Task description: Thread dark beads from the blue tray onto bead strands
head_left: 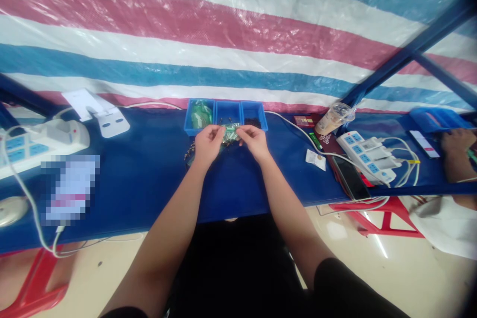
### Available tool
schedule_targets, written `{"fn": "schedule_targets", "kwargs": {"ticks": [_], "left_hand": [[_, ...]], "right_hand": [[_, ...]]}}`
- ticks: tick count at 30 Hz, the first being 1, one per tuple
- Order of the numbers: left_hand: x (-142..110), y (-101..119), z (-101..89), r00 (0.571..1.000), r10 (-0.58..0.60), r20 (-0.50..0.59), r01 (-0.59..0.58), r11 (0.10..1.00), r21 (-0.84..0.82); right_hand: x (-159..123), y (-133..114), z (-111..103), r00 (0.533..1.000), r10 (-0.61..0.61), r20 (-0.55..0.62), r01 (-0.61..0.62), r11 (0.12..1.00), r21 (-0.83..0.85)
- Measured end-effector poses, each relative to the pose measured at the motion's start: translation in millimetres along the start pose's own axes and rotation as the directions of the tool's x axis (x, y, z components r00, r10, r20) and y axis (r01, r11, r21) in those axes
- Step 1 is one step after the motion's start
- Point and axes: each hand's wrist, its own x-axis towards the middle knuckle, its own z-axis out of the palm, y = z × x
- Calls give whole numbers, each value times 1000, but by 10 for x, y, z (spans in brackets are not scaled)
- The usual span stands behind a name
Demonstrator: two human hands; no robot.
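Between my two hands is a small shiny green-and-silver piece (231,132), too blurred to name exactly. My left hand (209,143) pinches its left end with thumb and fingertips. At the other end, the fingers of my right hand (255,141) close on it. Just beyond the hands stand three joined blue bins. A green plastic bag (201,114) lies in the left bin (187,123). Small dark pieces (253,122) sit in the right bin (265,120), while the middle bin (228,109) is partly hidden. Thin dark and brassy bits (191,151) lie beside my left wrist.
Power strips (367,156) with white cables lie at both sides. On the right are a plastic drink cup (333,118), a dark phone (350,176) and a small white packet (315,159). A white stand (112,121) is at left. Another person's hand (460,141) rests far right.
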Motion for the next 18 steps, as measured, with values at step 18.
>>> {"fn": "schedule_targets", "kwargs": {"ticks": [18], "left_hand": [[-16, -37, 35, 999, -24, 23, 26, 995, -101]], "right_hand": [[-27, -49, 5, 999, 7, -44, -7, 1000, -3]]}}
